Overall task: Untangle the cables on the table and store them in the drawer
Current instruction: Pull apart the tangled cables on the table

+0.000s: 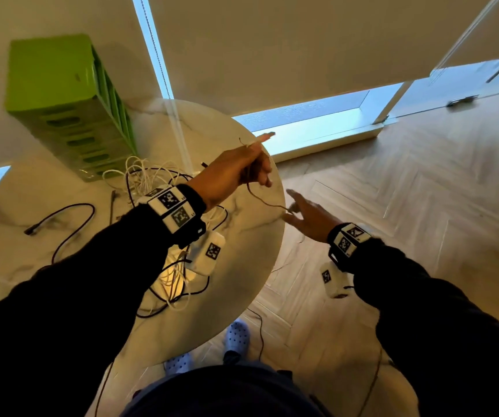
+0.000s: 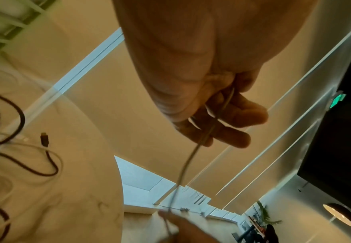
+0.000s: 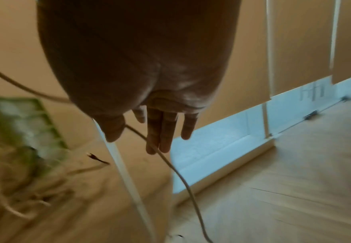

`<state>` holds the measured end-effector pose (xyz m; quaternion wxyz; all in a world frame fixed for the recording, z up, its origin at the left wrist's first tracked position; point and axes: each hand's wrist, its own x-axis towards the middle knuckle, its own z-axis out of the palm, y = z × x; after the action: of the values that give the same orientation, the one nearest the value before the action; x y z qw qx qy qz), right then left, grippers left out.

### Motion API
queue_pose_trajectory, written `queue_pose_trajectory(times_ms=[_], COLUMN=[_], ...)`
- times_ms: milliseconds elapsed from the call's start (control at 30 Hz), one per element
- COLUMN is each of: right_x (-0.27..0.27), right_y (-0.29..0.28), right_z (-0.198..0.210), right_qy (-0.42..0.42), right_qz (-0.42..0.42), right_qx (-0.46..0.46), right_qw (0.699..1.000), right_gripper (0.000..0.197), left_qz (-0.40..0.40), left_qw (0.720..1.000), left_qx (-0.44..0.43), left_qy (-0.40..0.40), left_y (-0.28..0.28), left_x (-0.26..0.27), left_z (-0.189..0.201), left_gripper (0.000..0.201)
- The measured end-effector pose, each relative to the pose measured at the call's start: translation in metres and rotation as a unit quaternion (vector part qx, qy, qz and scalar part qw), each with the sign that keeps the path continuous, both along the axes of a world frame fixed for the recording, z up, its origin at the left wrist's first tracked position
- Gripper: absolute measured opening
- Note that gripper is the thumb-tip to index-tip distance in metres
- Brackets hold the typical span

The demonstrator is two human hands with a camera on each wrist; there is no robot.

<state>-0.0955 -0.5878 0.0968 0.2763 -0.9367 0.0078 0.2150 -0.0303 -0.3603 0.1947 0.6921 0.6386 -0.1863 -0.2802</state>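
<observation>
Pulling the thin cable (image 1: 260,198) sideways off the table (image 1: 242,230) edge, your left hand (image 1: 236,173) pinching it and your right hand (image 1: 308,218) spread with it across the fingers (image 3: 160,131), you risk it slipping free, or dragging the tangled pile (image 1: 152,179) after it.

Polished stone, plastic, wood and cloth

The round surface (image 1: 236,266) is seen as pale, marble-like stone, veined and glossy. The green drawer unit (image 1: 62,94) is made of smooth plastic with a slight sheen. The cables (image 1: 152,182) are sheathed in smooth white and black plastic or rubber. The floor (image 1: 407,191) is laid in matt herringbone wood. The sleeves (image 1: 62,311) are of dark matt cloth; the blinds (image 1: 302,49) look like plain matt fabric.
</observation>
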Motion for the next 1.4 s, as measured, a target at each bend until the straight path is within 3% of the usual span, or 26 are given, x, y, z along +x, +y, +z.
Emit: queue_pose_trajectory(times_ms=[67,167,267,333,433,500,567,667,700,833,933,1000,1100,1200,1300,1400], right_x=[0.011,0.014,0.012,0.018,0.038,0.047,0.047,0.033,0.025,0.0,0.008,0.024,0.064,0.108,0.143,0.157], right_y=[0.031,0.065,0.064,0.048,0.025,0.023,0.035,0.068,0.084,0.135,0.144,0.137,0.128,0.125,0.142,0.174], right_z=[0.014,0.024,0.019,0.015,0.011,0.008,0.003,-0.017,-0.021,-0.021,-0.015,-0.007,0.002,0.0,-0.01,-0.018], right_qy=[-0.023,-0.019,-0.047,-0.098,-0.154,-0.16,-0.16,-0.099,-0.063,0.005,0.065,0.067,0.004,-0.093,-0.174,-0.157], right_qz=[0.06,0.134,0.137,0.123,0.044,0.017,0.07,0.255,0.281,0.321,0.34,0.336,0.286,0.244,0.178,0.131], right_qx=[0.077,0.132,0.152,0.105,-0.065,-0.132,-0.12,-0.064,-0.055,-0.012,0.034,0.054,0.094,0.075,0.071,0.053], right_qw=[0.995,0.982,0.978,0.982,0.985,0.978,0.977,0.96,0.956,0.947,0.938,0.938,0.954,0.962,0.966,0.977], right_gripper=[0.063,0.033,0.023,0.027,0.035,0.032,0.021,0.016,0.014,0.026,0.033,0.044,0.051,0.04,0.025,0.048], left_qz=[0.039,0.12,0.17,0.185,0.17,0.168,0.203,0.267,0.287,0.322,0.333,0.354,0.364,0.352,0.355,0.354], left_qw=[0.999,0.987,0.967,0.958,0.968,0.974,0.964,0.935,0.928,0.922,0.927,0.923,0.919,0.924,0.924,0.925], left_qx=[-0.011,-0.067,-0.127,-0.125,-0.083,-0.052,-0.08,-0.143,-0.144,-0.089,-0.017,0.012,-0.002,0.015,0.022,0.028], left_qy=[0.019,0.081,0.141,0.181,0.167,0.144,0.151,0.184,0.189,0.195,0.171,0.151,0.149,0.146,0.141,0.135], left_y=[-0.007,-0.01,0.0,0.011,0.023,0.026,0.03,0.042,0.046,0.066,0.087,0.1,0.119,0.132,0.143,0.154], left_x=[0.001,0.005,0.014,0.02,0.014,0.006,0.001,0.002,0.001,-0.003,0.001,0.008,0.025,0.039,0.045,0.042], left_z=[-0.001,-0.003,0.0,0.002,-0.001,-0.007,-0.012,-0.024,-0.029,-0.048,-0.054,-0.055,-0.055,-0.055,-0.062,-0.068], left_gripper=[0.045,0.034,0.036,0.037,0.009,0.021,0.03,0.034,0.036,0.036,0.024,0.016,0.012,0.02,0.014,0.014])
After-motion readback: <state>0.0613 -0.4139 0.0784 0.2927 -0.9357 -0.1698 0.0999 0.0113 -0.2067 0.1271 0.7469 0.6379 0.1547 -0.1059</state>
